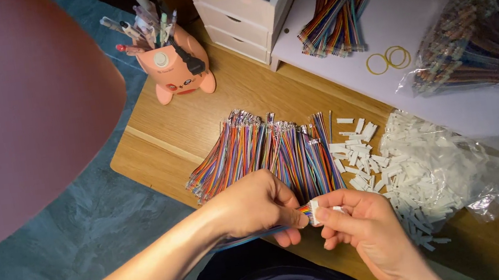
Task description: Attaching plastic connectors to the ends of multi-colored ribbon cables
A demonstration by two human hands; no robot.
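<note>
Connector [315, 211] pinched between right fingers [336, 211], ribbon wire [303, 208] in left fingers [288, 215].

My left hand [257, 206] pinches a thin flat ribbon of multicoloured wires [302, 210] at its end, meeting a small white plastic connector housing [315, 211] held between the fingertips of my right hand [367, 227]. Just beyond them, a fanned pile of rainbow-coloured wire strips [264, 151] lies on the light wooden desk [195, 118]. To its right are loose white plastic connectors [360, 151], spilling from a clear plastic bag [459, 170]. A pink cartoon-shaped pen holder [177, 66] stands farther back.
</note>
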